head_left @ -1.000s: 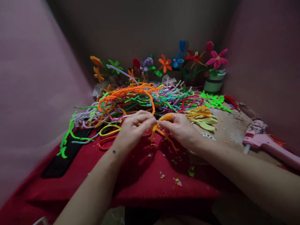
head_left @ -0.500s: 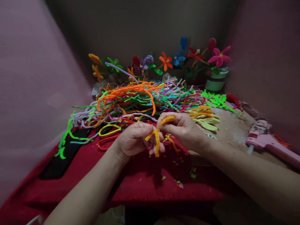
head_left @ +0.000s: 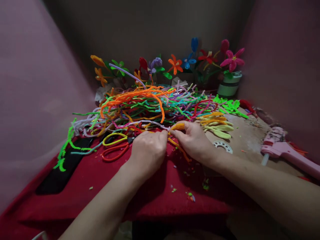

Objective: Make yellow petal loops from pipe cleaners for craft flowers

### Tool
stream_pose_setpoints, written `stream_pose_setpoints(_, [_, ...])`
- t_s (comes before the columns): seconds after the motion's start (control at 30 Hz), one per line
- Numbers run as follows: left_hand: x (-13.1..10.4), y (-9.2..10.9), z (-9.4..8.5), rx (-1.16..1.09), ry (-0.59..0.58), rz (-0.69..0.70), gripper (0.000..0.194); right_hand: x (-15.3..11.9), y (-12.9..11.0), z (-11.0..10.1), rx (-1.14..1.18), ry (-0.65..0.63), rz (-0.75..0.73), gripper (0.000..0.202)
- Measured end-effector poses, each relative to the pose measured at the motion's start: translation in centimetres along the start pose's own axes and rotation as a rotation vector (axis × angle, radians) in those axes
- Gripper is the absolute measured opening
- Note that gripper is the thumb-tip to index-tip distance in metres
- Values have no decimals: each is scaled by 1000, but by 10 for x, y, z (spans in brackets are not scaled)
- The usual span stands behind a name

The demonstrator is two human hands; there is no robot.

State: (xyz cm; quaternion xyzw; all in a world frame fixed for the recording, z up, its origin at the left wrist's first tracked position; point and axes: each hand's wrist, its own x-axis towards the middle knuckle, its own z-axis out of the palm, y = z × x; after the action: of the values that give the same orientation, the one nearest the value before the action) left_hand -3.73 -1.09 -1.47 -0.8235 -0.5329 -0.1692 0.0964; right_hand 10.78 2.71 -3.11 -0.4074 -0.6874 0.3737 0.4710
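Between my two hands is an orange-yellow pipe cleaner (head_left: 178, 126), bent into a loop on its right side. My right hand (head_left: 193, 138) pinches it between thumb and fingers. Close against it, my left hand (head_left: 150, 146) is closed with its back toward me, gripping the other end, which its fingers hide. Below the hands a loose orange pipe cleaner piece (head_left: 181, 150) lies on the red cloth. Scissors (head_left: 115, 148) with one yellow and one red handle rest just left of my left hand.
A heap of coloured pipe cleaners (head_left: 142, 103) spreads behind the hands. Pipe cleaner flowers (head_left: 232, 60) stand along the back. Orange and pale yellow petals (head_left: 217, 123) and a pink glue gun (head_left: 280, 146) lie right. A black phone-like slab (head_left: 62, 173) lies left on red cloth (head_left: 105, 200).
My left hand has turned over, back now facing me, and covers the loose ends that showed before. My right hand keeps its pinch. The view has shifted slightly.
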Motion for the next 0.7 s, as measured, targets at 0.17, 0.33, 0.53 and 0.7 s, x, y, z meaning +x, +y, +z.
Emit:
stream_pose_setpoints(0.17, [1, 5, 3, 160, 5, 66, 30, 5, 4, 1, 94, -7, 145, 9])
stream_pose_setpoints(0.33, [8, -18, -7, -810, -328, -186, 49, 5, 0, -6, 139, -135, 16, 8])
stream_pose_setpoints(0.53, [6, -31, -10, -1480, -603, -384, 29, 3, -6, -10, 38, -149, -136, 10])
stream_pose_setpoints(0.7, [7, -18, -10, -925, -508, -312, 26, 3, 3, -7, -208, -28, -185, 14])
